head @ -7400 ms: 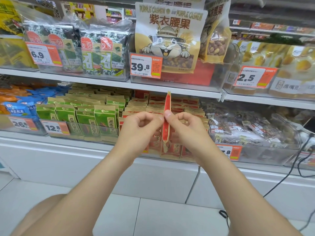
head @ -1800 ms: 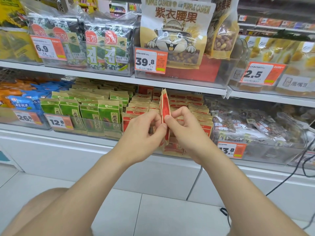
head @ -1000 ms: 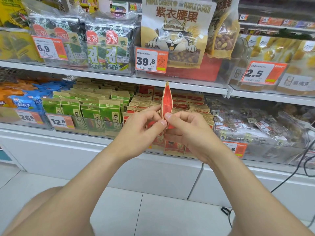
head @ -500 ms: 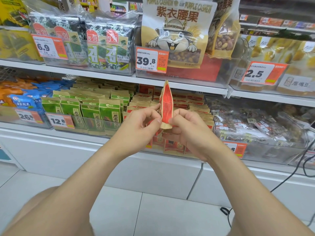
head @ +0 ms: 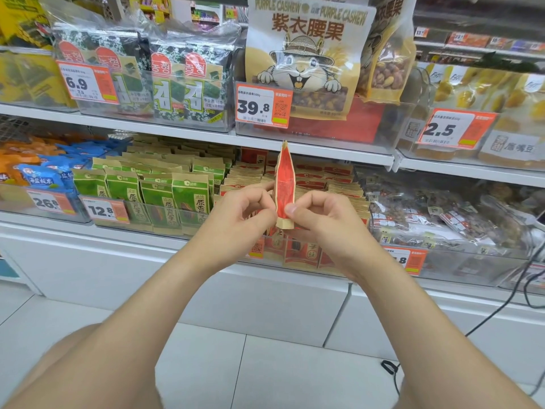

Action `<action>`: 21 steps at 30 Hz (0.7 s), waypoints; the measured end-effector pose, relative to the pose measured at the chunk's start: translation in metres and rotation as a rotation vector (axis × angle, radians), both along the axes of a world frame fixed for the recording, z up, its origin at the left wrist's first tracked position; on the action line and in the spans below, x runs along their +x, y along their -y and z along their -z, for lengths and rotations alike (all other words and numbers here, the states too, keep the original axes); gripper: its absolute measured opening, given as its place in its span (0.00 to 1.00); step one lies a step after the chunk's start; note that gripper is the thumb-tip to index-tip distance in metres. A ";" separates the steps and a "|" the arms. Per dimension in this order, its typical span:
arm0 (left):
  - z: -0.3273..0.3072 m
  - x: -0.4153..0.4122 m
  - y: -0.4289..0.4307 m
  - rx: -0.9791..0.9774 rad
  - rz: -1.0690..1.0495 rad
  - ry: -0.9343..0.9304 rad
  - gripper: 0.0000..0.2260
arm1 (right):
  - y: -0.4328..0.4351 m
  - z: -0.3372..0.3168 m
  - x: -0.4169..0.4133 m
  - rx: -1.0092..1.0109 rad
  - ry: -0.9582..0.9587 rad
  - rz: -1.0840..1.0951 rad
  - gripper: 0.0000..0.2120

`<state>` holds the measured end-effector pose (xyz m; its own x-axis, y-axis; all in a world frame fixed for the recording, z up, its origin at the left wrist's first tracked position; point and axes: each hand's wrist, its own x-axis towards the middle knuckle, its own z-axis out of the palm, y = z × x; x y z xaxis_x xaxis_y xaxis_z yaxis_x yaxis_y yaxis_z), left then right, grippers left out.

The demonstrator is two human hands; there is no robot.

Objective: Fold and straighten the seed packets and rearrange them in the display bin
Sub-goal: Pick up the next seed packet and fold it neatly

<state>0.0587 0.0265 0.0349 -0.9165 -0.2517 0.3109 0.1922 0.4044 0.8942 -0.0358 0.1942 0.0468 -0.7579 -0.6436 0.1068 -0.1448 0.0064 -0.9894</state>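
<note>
A red and tan seed packet (head: 285, 178) stands upright and edge-on in front of me, its narrow side facing the camera. My left hand (head: 246, 211) pinches its left side and my right hand (head: 317, 215) pinches its lower right side, thumbs near the bottom seal. Behind it the clear display bin (head: 298, 252) on the lower shelf holds several rows of the same red packets (head: 312, 178); my hands hide the bin's front middle.
Green seed packets (head: 159, 193) fill the bin to the left, blue and orange snack bags (head: 38, 175) lie further left. Bagged nuts (head: 442, 214) sit to the right. The upper shelf carries seaweed packs (head: 177, 84) and a cashew bag (head: 303, 54). Black cables (head: 501, 308) hang at the right.
The packet has turned a little more edge-on and sits slightly higher in my fingers; my fingers have shifted down toward its bottom seal. Both hands stay at the same spot.
</note>
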 end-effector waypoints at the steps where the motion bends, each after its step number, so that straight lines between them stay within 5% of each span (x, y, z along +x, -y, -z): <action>1: 0.000 -0.001 -0.001 0.003 -0.007 -0.010 0.09 | 0.000 0.001 0.000 0.005 -0.025 0.018 0.09; 5: 0.002 -0.005 -0.004 0.029 -0.077 -0.042 0.14 | 0.000 0.001 -0.002 0.061 -0.153 0.057 0.11; 10: 0.005 -0.007 -0.012 0.309 -0.155 0.045 0.27 | 0.003 0.007 0.001 0.181 -0.484 0.148 0.13; 14: 0.003 -0.008 -0.012 0.426 -0.132 0.067 0.14 | 0.009 0.017 0.002 0.242 -0.710 0.114 0.04; 17: 0.002 -0.009 -0.008 0.488 -0.089 0.078 0.11 | 0.008 0.014 -0.001 0.231 -0.642 0.136 0.04; 19: 0.001 -0.008 -0.008 0.561 -0.040 0.067 0.13 | 0.007 0.011 -0.002 0.249 -0.580 0.239 0.16; 21: -0.002 -0.007 -0.007 0.607 0.017 0.060 0.14 | 0.004 0.006 -0.001 0.223 -0.325 0.254 0.31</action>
